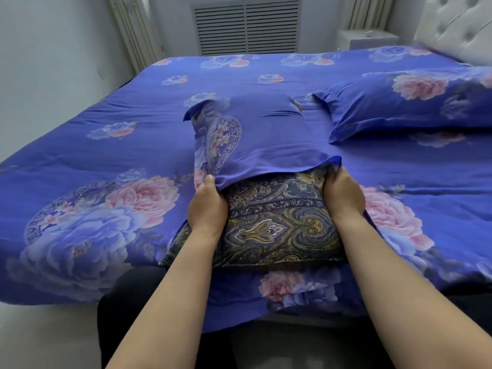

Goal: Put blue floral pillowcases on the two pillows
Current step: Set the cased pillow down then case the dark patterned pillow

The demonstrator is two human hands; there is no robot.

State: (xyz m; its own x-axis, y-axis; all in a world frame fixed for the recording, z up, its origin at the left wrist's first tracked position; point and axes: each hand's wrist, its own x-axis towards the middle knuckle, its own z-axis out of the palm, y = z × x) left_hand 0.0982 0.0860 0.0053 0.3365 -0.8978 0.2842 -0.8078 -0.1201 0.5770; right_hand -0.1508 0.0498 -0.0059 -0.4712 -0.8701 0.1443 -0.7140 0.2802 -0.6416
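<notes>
A dark paisley pillow (277, 227) lies on the bed in front of me, its far half inside a blue floral pillowcase (261, 137). My left hand (206, 206) grips the left edge of the pillowcase opening. At the right edge of that opening, my right hand (343, 195) grips the fabric. The pillow's near half sticks out bare between my hands. A second pillow (415, 99), fully inside a blue floral pillowcase, rests at the head of the bed on the right.
The bed (106, 155) carries a blue floral cover matching the pillowcases. A tufted white headboard (458, 27) stands at the far right, a louvred vent panel (246, 25) on the back wall, a white nightstand (367, 38) beside it.
</notes>
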